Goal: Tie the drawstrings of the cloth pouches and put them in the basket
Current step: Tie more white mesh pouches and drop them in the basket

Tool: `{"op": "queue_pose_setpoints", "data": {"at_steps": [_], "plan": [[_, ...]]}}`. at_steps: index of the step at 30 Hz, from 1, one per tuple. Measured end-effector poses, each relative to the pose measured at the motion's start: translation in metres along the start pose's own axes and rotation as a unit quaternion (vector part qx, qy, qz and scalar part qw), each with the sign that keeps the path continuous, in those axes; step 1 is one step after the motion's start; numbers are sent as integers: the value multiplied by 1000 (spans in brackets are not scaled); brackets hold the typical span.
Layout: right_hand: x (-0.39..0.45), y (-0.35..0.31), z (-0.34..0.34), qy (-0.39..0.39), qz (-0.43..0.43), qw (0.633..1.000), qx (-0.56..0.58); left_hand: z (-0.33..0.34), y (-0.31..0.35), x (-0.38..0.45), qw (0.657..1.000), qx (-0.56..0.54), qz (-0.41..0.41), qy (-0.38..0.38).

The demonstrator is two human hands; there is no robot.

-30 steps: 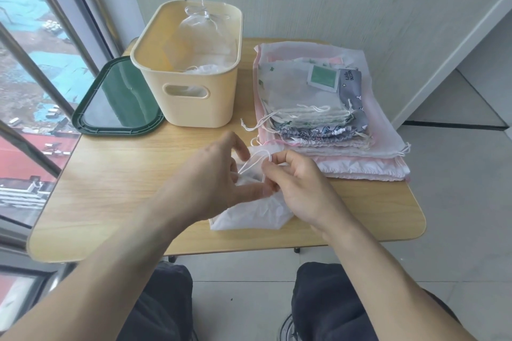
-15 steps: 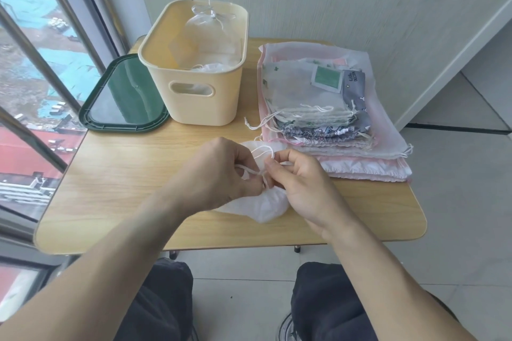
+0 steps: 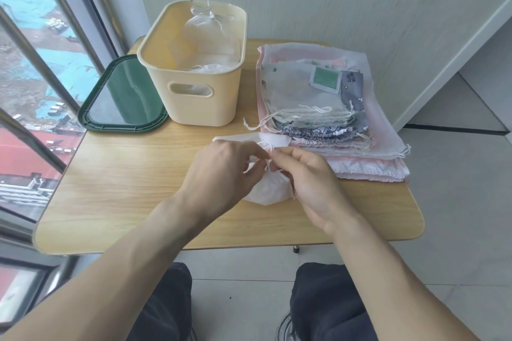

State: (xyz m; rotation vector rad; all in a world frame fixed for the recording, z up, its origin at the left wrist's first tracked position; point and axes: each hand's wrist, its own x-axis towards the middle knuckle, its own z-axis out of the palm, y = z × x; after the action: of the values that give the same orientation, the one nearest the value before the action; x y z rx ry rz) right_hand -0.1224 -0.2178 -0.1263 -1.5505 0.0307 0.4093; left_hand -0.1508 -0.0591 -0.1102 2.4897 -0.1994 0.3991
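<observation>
Left hand point(image 3: 221, 171) and right hand point(image 3: 307, 177), fingers curled, each pinch the white drawstring point(image 3: 267, 147) of one white pouch point(image 3: 267, 188) lying on the surface point(image 3: 124, 188) near its front edge. One cream basket point(image 3: 194, 69) stands toward the back edge, holding at least two pouches. One stack of pouches point(image 3: 318, 108) lies along the right edge; their number cannot be counted. One green lid point(image 3: 122, 97) rests at the left edge.

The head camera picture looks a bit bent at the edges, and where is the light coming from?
Head view: wide-angle lens bows the window frame and the table edge. Soft daylight enters from the window on the left, so shadows are faint. The green lid reflects that light. The left hand and right hand look slightly soft over the white pouch.
</observation>
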Motion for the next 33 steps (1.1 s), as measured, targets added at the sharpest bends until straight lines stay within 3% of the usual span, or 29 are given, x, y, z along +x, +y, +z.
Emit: {"op": "queue_pose_setpoints", "data": {"at_steps": [5, 11, 13, 17, 23, 27, 33], "plan": [[-5, -6, -3, -2, -70, 992, -101, -6, -5, 3, 989, -92, -88, -71], [-5, 0, -2, 28, -186, 954, -235, -19, -15, 7, 961, -166, -103, -194], [-5, 0, 0, 29, -209, 945, -249, -24, -20, 8, 926, -239, -157, -246], [-5, -1, 3, 24, -284, 911, -298, -28, -22, 11, 820, -399, -275, -304], [-7, -1, 3, 59, -381, 860, -333, -25, -22, 14, 763, -488, -340, -251], [-6, 1, 4, 70, -375, 861, -337, -23, -20, 14, 762, -492, -354, -228], [-4, 4, 5, 95, -371, 872, -303, -22, -18, 11, 796, -455, -329, -225]]}}
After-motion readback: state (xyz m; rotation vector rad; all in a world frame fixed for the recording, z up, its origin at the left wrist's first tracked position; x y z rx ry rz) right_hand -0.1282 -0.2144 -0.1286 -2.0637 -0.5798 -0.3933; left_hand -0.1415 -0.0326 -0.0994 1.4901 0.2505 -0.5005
